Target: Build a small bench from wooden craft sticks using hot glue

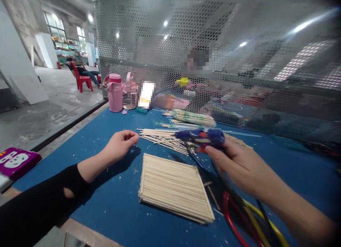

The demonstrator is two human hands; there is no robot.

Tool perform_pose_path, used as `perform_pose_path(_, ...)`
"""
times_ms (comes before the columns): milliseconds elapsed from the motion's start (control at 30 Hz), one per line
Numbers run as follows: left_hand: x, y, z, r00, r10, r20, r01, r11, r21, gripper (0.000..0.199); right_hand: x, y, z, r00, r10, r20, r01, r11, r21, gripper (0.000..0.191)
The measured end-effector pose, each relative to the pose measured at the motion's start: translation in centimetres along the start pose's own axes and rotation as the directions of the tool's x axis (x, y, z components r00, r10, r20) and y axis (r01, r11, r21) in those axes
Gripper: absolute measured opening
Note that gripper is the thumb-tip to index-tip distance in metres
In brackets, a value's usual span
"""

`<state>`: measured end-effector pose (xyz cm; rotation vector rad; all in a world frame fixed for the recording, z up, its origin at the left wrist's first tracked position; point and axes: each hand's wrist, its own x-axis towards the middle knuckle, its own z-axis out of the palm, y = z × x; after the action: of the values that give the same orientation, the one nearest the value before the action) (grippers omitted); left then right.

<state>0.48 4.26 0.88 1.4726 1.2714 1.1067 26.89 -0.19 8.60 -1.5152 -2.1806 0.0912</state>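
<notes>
My right hand [237, 162] is wrapped round a blue hot glue gun [201, 137], its nozzle pointing left over the loose sticks. My left hand [121, 144] is closed in a pinch above the table; a tiny tan tip shows under the fingertips, too small to name. Between and below the hands lies a flat panel of pale wooden sticks [173, 190], edged with sticks laid along its sides. Behind it a loose pile of thin wooden sticks [160, 137] is spread out, partly hidden by the glue gun.
A wrapped bundle of sticks [193, 117] lies farther back. A pink thermos [115, 94], a clear bottle [130, 96] and a propped phone [146, 94] stand at back left. Red-handled and yellow-handled tools [237, 222] lie front right. A purple power strip [20, 162] sits left; perforated metal mesh [149, 51] closes the back.
</notes>
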Motion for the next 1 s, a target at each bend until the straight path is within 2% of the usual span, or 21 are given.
perform_pose_path(67,0.0,-0.1,0.0,1.0,0.008,-0.005,-0.008,1.0,0.018,0.029,-0.3,2.7,-0.8,0.987,0.108,-0.117,-0.126,0.979,-0.158,0.039)
perform_pose_path(100,-0.1,-0.1,0.0,1.0,0.015,-0.008,-0.015,0.999,0.033,0.03,-0.5,4.2,-1.2,0.966,0.163,-0.2,-0.212,0.944,-0.252,0.04)
perform_pose_path(167,-0.1,-0.1,0.1,0.999,0.04,-0.014,-0.039,0.997,0.063,0.03,-0.6,7.1,-1.8,0.933,0.207,-0.295,-0.323,0.842,-0.433,0.045)
perform_pose_path(233,-0.2,0.0,0.2,0.996,0.079,-0.031,-0.076,0.993,0.084,0.03,-0.8,9.8,-1.9,0.927,0.227,-0.297,-0.361,0.754,-0.548,0.043)
perform_pose_path(300,-0.4,0.2,0.3,0.99,0.132,-0.05,-0.127,0.988,0.09,0.029,-0.8,12.0,-1.4,0.938,0.228,-0.261,-0.344,0.697,-0.629,0.038)
perform_pose_path(400,-0.7,0.4,0.5,0.978,0.201,-0.061,-0.196,0.977,0.084,0.027,-0.4,14.3,0.1,0.952,0.262,-0.161,-0.302,0.71,-0.636,0.034)
perform_pose_path(500,-1.1,0.9,0.8,0.968,0.246,-0.047,-0.239,0.964,0.115,0.026,0.2,15.0,1.2,0.949,0.308,-0.061,-0.282,0.751,-0.597,0.029)
perform_pose_path(600,-1.5,2.2,1.4,0.954,0.299,0.005,-0.295,0.937,0.188,0.024,0.6,12.8,1.0,0.95,0.297,-0.1,-0.299,0.765,-0.57,0.026)
perform_pose_path(667,-1.7,3.6,2.2,0.936,0.345,0.07,-0.351,0.908,0.228,0.021,0.5,9.5,0.3,0.966,0.171,-0.193,-0.242,0.861,-0.448,0.026)
perform_pose_path(700,-1.8,4.3,2.7,0.927,0.36,0.103,-0.374,0.894,0.245,0.019,0.2,7.4,0.0,0.978,0.095,-0.183,-0.151,0.934,-0.324,0.026)
perform_pose_path(733,-2.0,5.1,3.4,0.919,0.367,0.142,-0.392,0.882,0.26,0.018,0.0,5.3,-0.3,0.993,0.002,-0.117,-0.023,0.984,-0.176,0.025)
perform_pose_path(767,-2.1,5.8,4.0,0.913,0.369,0.172,-0.403,0.878,0.259,0.017,-0.4,3.3,-0.5,0.994,-0.111,-0.012,0.11,0.994,-0.025,0.022)
perform_pose_path(833,-2.4,7.0,5.4,0.909,0.348,0.227,-0.397,0.89,0.224,0.018,-1.1,0.0,-0.7,0.961,-0.263,0.084,0.243,0.95,0.197,0.018)
perform_pose_path(900,-2.7,7.7,6.7,0.909,0.306,0.282,-0.351,0.928,0.123,0.019,-1.7,-1.9,-0.5,0.964,-0.264,0.03,0.246,0.928,0.279,0.008)
perform_pose_path(1000,-3.0,8.2,7.9,0.913,0.237,0.332,-0.242,0.97,-0.028,0.02,-2.2,-2.4,0.1,0.983,-0.171,-0.071,0.185,0.922,0.34,0.007)
